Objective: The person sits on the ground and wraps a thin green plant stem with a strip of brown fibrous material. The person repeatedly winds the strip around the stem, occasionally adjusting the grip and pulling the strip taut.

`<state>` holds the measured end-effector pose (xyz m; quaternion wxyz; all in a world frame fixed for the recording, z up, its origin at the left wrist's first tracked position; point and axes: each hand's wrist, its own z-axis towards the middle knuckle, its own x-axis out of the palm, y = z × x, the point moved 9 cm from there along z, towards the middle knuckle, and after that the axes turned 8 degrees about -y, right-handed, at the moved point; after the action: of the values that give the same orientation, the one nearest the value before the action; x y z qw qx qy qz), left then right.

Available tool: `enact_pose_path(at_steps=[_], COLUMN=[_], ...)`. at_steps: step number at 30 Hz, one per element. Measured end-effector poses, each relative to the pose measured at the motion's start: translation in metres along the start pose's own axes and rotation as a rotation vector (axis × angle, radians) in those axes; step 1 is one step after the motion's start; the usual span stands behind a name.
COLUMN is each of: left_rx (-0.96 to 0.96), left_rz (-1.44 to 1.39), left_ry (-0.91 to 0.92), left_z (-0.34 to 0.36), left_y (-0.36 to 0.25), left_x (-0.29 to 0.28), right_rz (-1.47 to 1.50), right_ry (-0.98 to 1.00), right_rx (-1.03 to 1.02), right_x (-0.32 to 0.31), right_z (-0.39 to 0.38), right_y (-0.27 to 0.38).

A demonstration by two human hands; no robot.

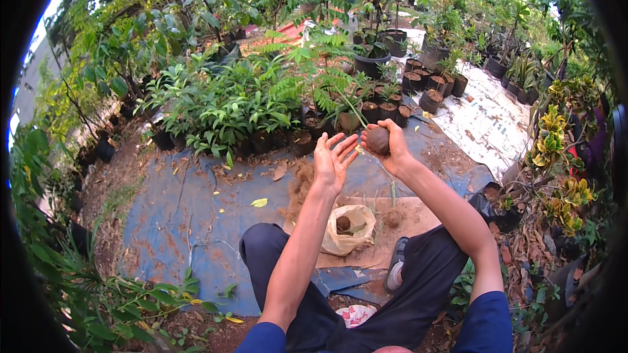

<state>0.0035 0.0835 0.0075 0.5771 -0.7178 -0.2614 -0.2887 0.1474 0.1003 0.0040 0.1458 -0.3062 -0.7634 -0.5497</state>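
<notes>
My right hand [396, 155] is closed round a brown root ball [378, 141]. A thin green stem [354, 110] runs from beside the ball up and left towards feathery leaves. Close by on the left, my left hand [332, 162] is held up with its fingers stretched apart and nothing in it. Below my hands stands a pale open sack [332, 238] with a brown round lump [343, 223] inside. A clump of brown fibre [392, 218] lies to the right of the sack, and a heap of loose fibre [301, 186] is spread to its upper left.
A worn blue tarp [163, 202] covers the ground, with a brown sheet [415, 212] around the sack. Bushy seedlings [226, 104] and several small black pots [432, 99] stand beyond. White sheeting [487, 114] lies at the far right. Leafy plants [556, 137] crowd the right side.
</notes>
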Motion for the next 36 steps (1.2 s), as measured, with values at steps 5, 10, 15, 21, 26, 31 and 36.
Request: enact_pose_path(at_steps=[5,10,15,21,26,31,36], left_rx=[-0.019,-0.014,-0.011,-0.012,-0.005,-0.023,-0.033], left_rz=[0.041,0.052,0.054,0.054,0.061,0.060,0.048], left_ry=[-0.024,-0.017,-0.017,-0.031,-0.052,-0.059,-0.050], left_z=[0.001,0.002,0.004,0.006,0.007,0.008,0.007], left_y=[0.006,0.009,0.010,0.010,0.009,0.011,0.012], left_x=[-0.002,-0.001,-0.002,-0.006,-0.009,-0.010,-0.009], right_rz=[0.023,0.071,0.046,0.077,0.067,0.018,0.024], right_ry=[0.013,0.001,0.084,0.078,0.054,0.045,0.090], right_rx=[-0.012,-0.043,-0.071,-0.027,0.033,-0.050,-0.055], right_x=[-0.005,-0.004,0.009,0.018,0.010,0.006,0.010], right_z=[0.003,0.004,-0.007,-0.020,-0.013,-0.002,-0.004], right_y=[0.001,0.008,0.015,0.014,0.010,0.016,0.019])
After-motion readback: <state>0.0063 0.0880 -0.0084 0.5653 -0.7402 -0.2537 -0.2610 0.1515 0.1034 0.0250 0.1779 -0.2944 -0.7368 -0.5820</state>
